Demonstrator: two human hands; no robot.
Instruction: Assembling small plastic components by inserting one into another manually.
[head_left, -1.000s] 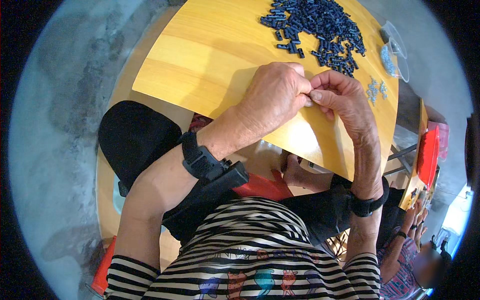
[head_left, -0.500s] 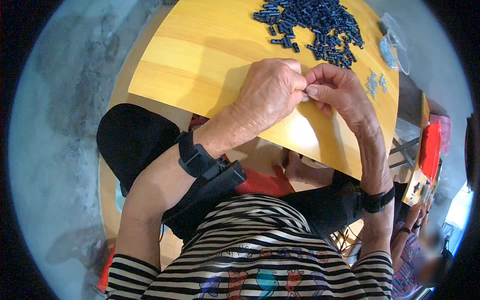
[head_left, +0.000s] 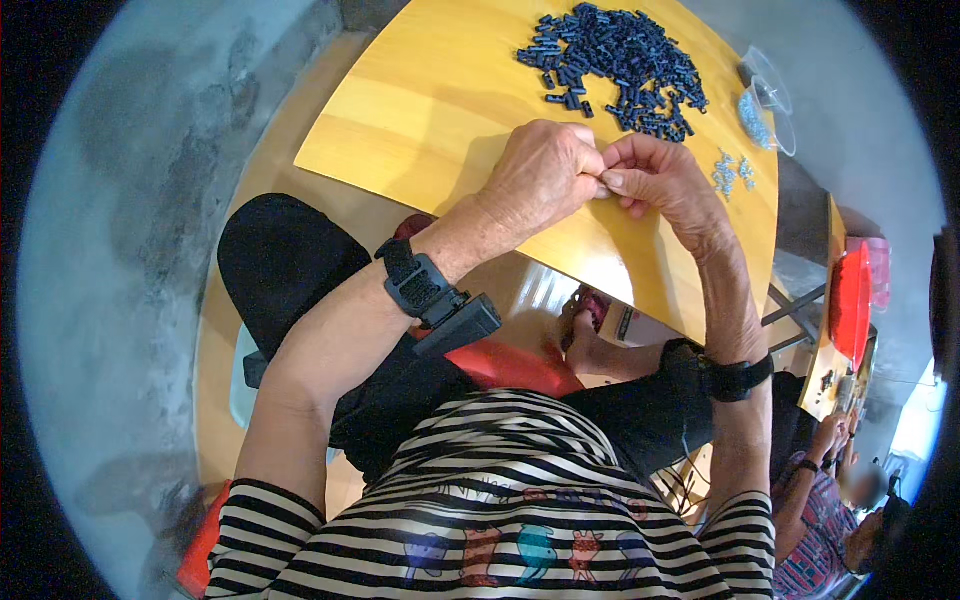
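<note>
Both hands meet over the yellow wooden table (head_left: 420, 110), near its front edge. My left hand (head_left: 545, 175) is closed, its fingers curled in toward the other hand. Thumb and index finger of my right hand (head_left: 665, 185) pinch together against the left fingertips. Whatever lies between them is too small and too covered to name. Beyond the hands spreads a heap of small black plastic pieces (head_left: 625, 65), short and tube-like. Right of my right hand lies a little cluster of small silvery screw-like parts (head_left: 733, 173).
Clear plastic tubs (head_left: 765, 115), one with small bluish-silver parts, stand at the table's right edge. Farther right, a red basin (head_left: 851, 305) rests on another table, where another person's hands (head_left: 830, 435) are at work. My knees are under the front edge.
The view has shifted a little, so the table and heap sit differently in it. My hands stay pressed together at the fingertips, with only a slight change in finger position.
</note>
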